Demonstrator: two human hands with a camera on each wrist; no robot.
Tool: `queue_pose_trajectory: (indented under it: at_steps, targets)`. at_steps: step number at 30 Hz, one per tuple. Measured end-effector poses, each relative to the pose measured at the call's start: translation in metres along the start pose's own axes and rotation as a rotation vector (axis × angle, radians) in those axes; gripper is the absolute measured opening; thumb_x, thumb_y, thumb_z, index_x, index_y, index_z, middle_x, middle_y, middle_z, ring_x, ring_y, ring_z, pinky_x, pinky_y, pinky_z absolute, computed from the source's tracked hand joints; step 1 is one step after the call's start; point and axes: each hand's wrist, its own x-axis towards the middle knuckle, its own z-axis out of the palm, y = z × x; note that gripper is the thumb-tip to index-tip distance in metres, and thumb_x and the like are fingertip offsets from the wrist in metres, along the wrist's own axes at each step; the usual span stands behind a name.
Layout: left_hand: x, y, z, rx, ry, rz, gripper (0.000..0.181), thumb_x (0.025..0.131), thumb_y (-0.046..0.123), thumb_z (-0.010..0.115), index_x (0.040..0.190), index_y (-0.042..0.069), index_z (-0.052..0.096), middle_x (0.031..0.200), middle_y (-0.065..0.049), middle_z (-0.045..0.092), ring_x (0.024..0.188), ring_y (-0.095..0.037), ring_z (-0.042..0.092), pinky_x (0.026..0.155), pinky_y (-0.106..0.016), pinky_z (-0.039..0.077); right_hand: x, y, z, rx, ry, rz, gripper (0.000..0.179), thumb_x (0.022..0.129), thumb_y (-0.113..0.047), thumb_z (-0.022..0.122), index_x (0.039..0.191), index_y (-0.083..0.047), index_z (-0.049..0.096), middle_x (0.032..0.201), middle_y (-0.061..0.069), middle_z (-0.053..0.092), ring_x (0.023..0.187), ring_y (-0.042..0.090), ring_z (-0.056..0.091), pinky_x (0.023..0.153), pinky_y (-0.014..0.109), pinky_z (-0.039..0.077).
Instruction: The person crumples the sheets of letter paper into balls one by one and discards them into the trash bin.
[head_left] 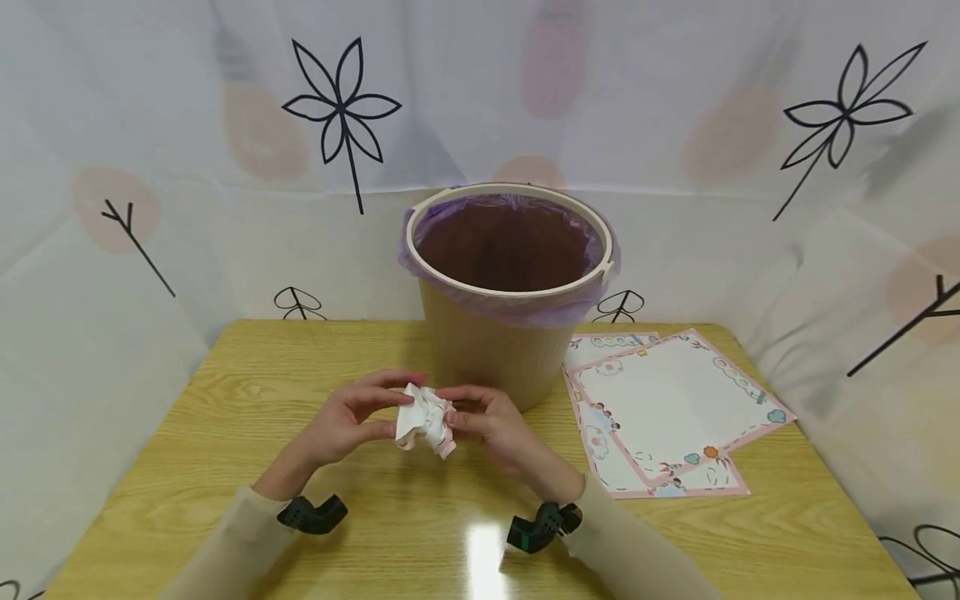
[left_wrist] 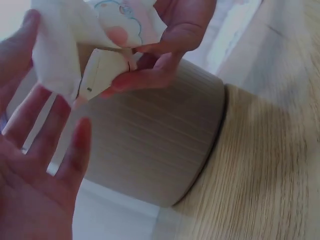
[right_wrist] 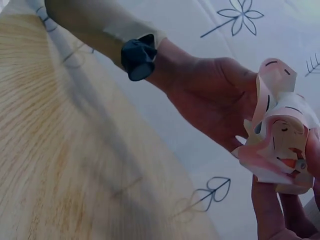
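Observation:
A crumpled sheet of paper (head_left: 425,419), white with pink edging, is held between both hands in front of the bin. My left hand (head_left: 348,421) pinches its left side between thumb and fingers. On the opposite side, my right hand (head_left: 491,423) grips it with thumb and fingertips. The left wrist view shows the crumpled paper (left_wrist: 60,50) folded into loose flaps, a printed blue-outlined cloud on one. Pink folds with printed marks face the right wrist view, where the left hand (right_wrist: 215,95) reaches in toward the paper.
Just behind the hands stands a beige bin (head_left: 491,346) with a white rim ring and a purple liner (head_left: 525,312). Two flat sheets with pink decorated borders, a top sheet (head_left: 675,400) overlapping another, lie to its right on the wooden table (head_left: 247,400). A patterned white cloth (head_left: 465,100) hangs behind.

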Motion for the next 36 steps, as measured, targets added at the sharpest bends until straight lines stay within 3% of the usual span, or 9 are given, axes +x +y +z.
queue_pose_trajectory:
  at_steps: [4, 11, 18, 21, 26, 32, 36]
  targets:
    - [0.002, 0.0, 0.004, 0.132, 0.037, -0.003, 0.029, 0.091, 0.023, 0.07, 0.115, 0.007, 0.07, 0.131, -0.029, 0.055, 0.127, -0.033, 0.053, 0.095, -0.033, 0.051, -0.001, 0.0, 0.0, 0.023, -0.041, 0.023, 0.036, 0.094, 0.005, 0.06, 0.128, 0.016, 0.054, 0.111, 0.004, 0.065, 0.094, 0.016, 0.066, 0.082, 0.032, 0.056]
    - [0.008, 0.002, 0.012, 0.127, 0.064, -0.033, 0.026, 0.091, 0.032, 0.066, 0.099, 0.008, 0.066, 0.121, -0.023, 0.061, 0.121, -0.029, 0.055, 0.1, -0.035, 0.046, -0.001, 0.002, 0.001, 0.035, -0.032, 0.058, 0.031, 0.093, 0.007, 0.06, 0.123, 0.014, 0.058, 0.109, 0.005, 0.064, 0.094, 0.017, 0.066, 0.082, 0.03, 0.056]
    - [0.012, -0.003, 0.017, 0.152, 0.061, -0.002, 0.009, 0.094, 0.015, 0.07, 0.09, 0.011, 0.064, 0.099, -0.012, 0.063, 0.104, -0.028, 0.058, 0.097, -0.036, 0.047, -0.002, 0.003, 0.004, -0.007, -0.027, 0.054, 0.03, 0.087, 0.014, 0.064, 0.116, 0.015, 0.061, 0.111, 0.009, 0.067, 0.093, 0.017, 0.067, 0.078, 0.029, 0.057]
    - [0.01, -0.003, 0.017, 0.155, 0.072, -0.038, 0.01, 0.091, 0.008, 0.073, 0.097, 0.008, 0.065, 0.1, -0.013, 0.064, 0.104, -0.027, 0.058, 0.096, -0.036, 0.048, -0.002, 0.001, 0.006, -0.046, -0.023, 0.037, 0.031, 0.085, 0.014, 0.067, 0.115, 0.017, 0.06, 0.112, 0.013, 0.067, 0.095, 0.019, 0.067, 0.078, 0.029, 0.057]
    - [0.009, -0.001, 0.018, 0.186, 0.094, -0.142, 0.029, 0.086, 0.002, 0.077, 0.111, 0.004, 0.063, 0.107, -0.015, 0.063, 0.107, -0.024, 0.058, 0.093, -0.037, 0.049, -0.001, 0.0, 0.005, -0.148, 0.003, -0.015, 0.032, 0.082, 0.013, 0.072, 0.112, 0.017, 0.062, 0.111, 0.015, 0.069, 0.098, 0.024, 0.066, 0.08, 0.029, 0.055]
    - [0.007, -0.004, 0.022, 0.236, 0.124, -0.269, 0.051, 0.081, 0.002, 0.081, 0.126, -0.001, 0.057, 0.132, -0.02, 0.053, 0.123, -0.027, 0.05, 0.093, -0.041, 0.05, 0.001, -0.005, 0.003, -0.41, 0.069, -0.136, 0.03, 0.077, 0.007, 0.08, 0.105, 0.007, 0.07, 0.105, 0.014, 0.07, 0.099, 0.029, 0.065, 0.084, 0.033, 0.054]
    - [0.005, -0.005, 0.026, 0.229, 0.167, -0.331, 0.051, 0.081, 0.003, 0.081, 0.127, 0.001, 0.06, 0.13, -0.016, 0.055, 0.117, -0.03, 0.053, 0.09, -0.036, 0.054, 0.0, -0.01, 0.005, -0.545, 0.109, -0.163, 0.041, 0.077, 0.004, 0.082, 0.115, 0.002, 0.069, 0.103, 0.011, 0.07, 0.095, 0.027, 0.066, 0.082, 0.038, 0.055]
